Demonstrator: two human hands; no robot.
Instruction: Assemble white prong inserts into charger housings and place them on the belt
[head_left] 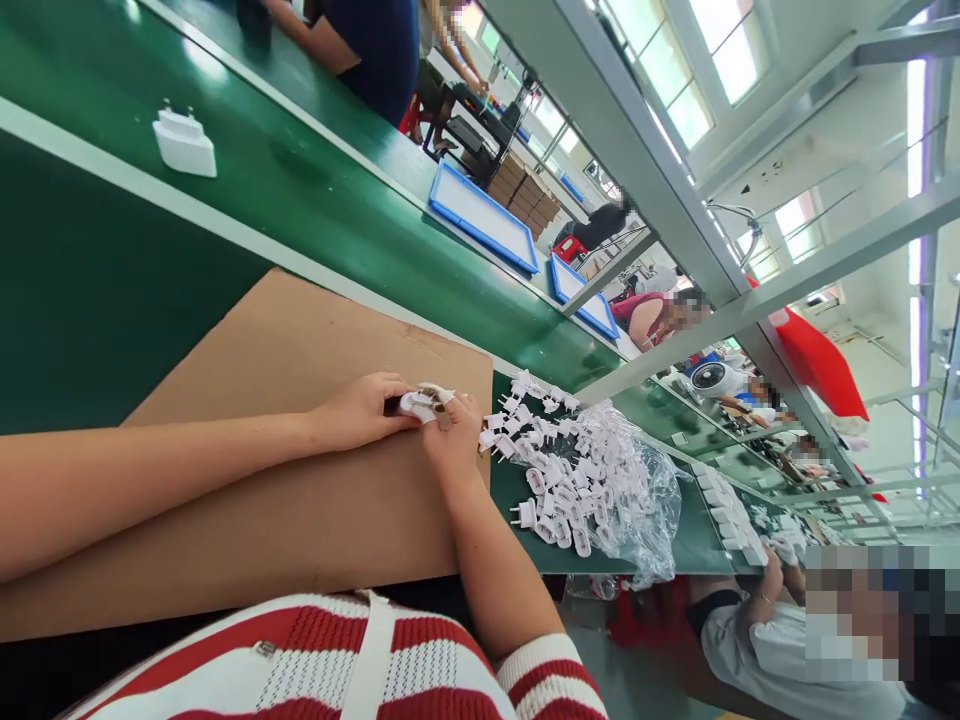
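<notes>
My left hand [364, 410] and my right hand [454, 435] meet over a brown cardboard sheet [277, 440] on the green bench. Together the fingers pinch a small white plug part [421, 402], the left hand gripping its near end and the right hand closed on its far end. Just beyond my right hand lies a heap of several white plug parts [566, 470], spilling out of a clear plastic bag [645, 510].
A white charger body [184, 145] rides on the green conveyor belt [300, 190]. Blue trays [484, 215] lie on the far side. Other people work across the belt and further down the line; one sits close at lower right [757, 630]. Metal frame bars [660, 170] cross overhead.
</notes>
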